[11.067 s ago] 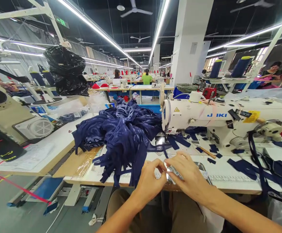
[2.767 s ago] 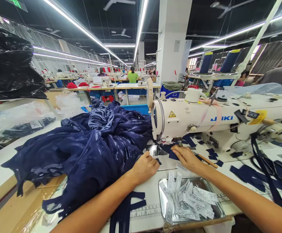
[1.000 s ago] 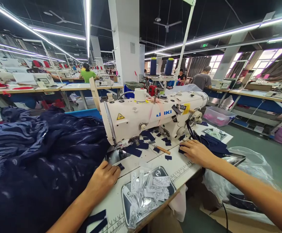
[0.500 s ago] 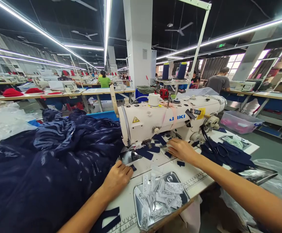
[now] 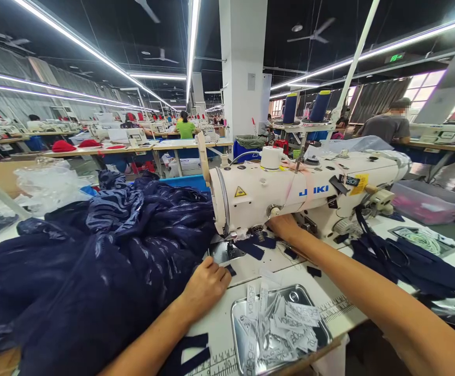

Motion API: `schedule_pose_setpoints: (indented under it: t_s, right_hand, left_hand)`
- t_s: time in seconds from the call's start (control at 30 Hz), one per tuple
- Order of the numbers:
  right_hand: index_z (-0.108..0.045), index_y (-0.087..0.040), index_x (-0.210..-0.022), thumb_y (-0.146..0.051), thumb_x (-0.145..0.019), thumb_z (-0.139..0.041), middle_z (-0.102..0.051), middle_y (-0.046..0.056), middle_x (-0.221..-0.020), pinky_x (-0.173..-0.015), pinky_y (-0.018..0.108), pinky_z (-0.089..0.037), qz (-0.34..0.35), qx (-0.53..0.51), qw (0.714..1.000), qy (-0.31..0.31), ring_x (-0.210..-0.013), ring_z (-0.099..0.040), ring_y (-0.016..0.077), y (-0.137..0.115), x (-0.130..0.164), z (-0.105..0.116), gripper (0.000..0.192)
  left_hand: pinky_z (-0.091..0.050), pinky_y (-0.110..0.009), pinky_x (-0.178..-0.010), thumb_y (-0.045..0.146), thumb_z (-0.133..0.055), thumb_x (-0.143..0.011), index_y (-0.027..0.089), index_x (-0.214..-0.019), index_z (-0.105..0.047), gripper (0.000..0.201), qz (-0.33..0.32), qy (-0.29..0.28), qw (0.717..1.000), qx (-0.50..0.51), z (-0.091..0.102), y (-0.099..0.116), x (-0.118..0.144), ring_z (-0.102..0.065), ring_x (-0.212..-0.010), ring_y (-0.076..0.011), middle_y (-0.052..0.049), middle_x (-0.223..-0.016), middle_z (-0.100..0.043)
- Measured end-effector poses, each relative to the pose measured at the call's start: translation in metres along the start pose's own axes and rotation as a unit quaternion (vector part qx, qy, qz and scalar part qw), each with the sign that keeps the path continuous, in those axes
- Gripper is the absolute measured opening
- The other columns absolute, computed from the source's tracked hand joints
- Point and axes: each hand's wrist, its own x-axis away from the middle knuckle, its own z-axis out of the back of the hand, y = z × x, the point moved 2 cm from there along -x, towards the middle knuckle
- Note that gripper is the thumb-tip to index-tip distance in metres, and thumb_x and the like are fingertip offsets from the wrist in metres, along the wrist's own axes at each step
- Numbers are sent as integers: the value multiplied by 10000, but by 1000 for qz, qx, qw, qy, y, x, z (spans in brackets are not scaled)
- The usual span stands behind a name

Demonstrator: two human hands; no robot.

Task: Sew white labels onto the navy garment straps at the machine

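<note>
My left hand (image 5: pixel 207 284) rests on the table in front of the needle plate (image 5: pixel 223 252), its fingers curled down. It lies against the edge of a big heap of navy patterned fabric (image 5: pixel 133 282); what its fingertips hold is hidden. A scrap of navy cloth (image 5: pixel 231 270) shows just beyond them. My right hand (image 5: pixel 284 227) reaches under the arm of the white sewing machine (image 5: pixel 259 196), its fingers out of sight behind the machine. Loose navy pieces (image 5: pixel 253 249) lie on the bed by that hand.
A metal tray (image 5: pixel 235 313) of printed white labels (image 5: pixel 290 324) stands at the table's front edge. On the right lie navy cloth pieces with scissors (image 5: pixel 395 256) and a dish of pale elastic (image 5: pixel 423 240). Thread cones (image 5: pixel 290 108) stand behind the machine. Other people work farther back.
My right hand has moved farther in, under the machine arm, away from the front of the bed. My left hand stays by the needle plate. The whole view has shifted, with things appearing farther right.
</note>
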Motion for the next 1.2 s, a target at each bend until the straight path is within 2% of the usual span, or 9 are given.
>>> schedule_pose_setpoints:
  t_s: [0.17,0.23,0.37,0.47,0.6,0.73,0.87,1.03,1.2]
  right_hand:
    - [-593,-105,-912,-77,-821,-348,-633,151,-848,-649,298,-390,-2,16,1000,26,-777,-582,233,10,33,18,262]
    - [-588,-109,-898,-90,-836,-330,-624,142,-866,-640,299,-390,11,25,998,56,-756,-572,222,16,58,28,266]
    - [-577,-128,-898,-86,-843,-317,-614,126,-826,-702,346,-391,102,73,980,158,-730,-548,220,34,124,49,269]
    - [-576,-187,-812,-59,-810,-337,-603,120,-782,-709,383,-385,112,140,975,128,-700,-537,232,52,168,52,271]
    - [-557,-226,-689,-159,-804,-407,-593,143,-738,-628,417,-374,32,177,979,92,-655,-529,261,68,193,46,201]
    - [-583,-189,-838,-253,-845,-402,-624,108,-876,-655,343,-424,9,56,993,102,-758,-578,225,49,161,42,192]
    - [-557,-164,-1003,-254,-861,-376,-621,85,-971,-659,269,-420,-81,-23,996,-30,-858,-582,197,17,95,33,247]
    - [-595,-135,-881,-194,-794,-473,-630,120,-933,-643,265,-409,-117,-23,990,-72,-858,-590,224,2,35,13,160]
    - [-615,-89,-790,-9,-735,-419,-641,174,-833,-628,281,-406,-145,-23,985,-91,-791,-612,243,10,23,5,219]
  left_hand:
    - [-284,-295,-595,23,-363,-825,121,-664,-507,237,0,8,1000,-4,1,0,0,-446,-504,-132,-4,-553,-515]
    - [-285,-293,-594,13,-361,-816,122,-646,-505,249,1,12,1000,-7,1,0,0,-445,-495,-132,-2,-539,-510]
    - [-293,-290,-597,16,-363,-815,131,-620,-497,264,4,10,1000,-8,1,0,-1,-450,-491,-132,0,-537,-514]
    - [-297,-290,-598,17,-362,-816,134,-629,-499,260,1,13,1000,-14,2,0,-1,-455,-491,-134,0,-541,-518]
    - [-302,-292,-612,-4,-368,-793,140,-592,-472,269,-5,15,1000,-23,2,0,-2,-450,-480,-137,-2,-530,-508]
    - [-297,-292,-616,-13,-374,-782,135,-590,-471,261,-5,24,999,-22,2,1,-2,-445,-479,-137,-2,-526,-503]
    - [-285,-292,-605,-6,-377,-791,138,-589,-458,261,1,21,1000,-13,1,1,0,-434,-478,-133,-2,-529,-505]
    - [-272,-290,-579,-4,-367,-790,133,-595,-471,261,2,26,1000,-6,1,1,1,-431,-474,-131,-1,-527,-507]
    - [-279,-288,-575,-9,-347,-790,137,-569,-461,288,2,34,999,-7,1,0,0,-426,-460,-128,3,-503,-486]
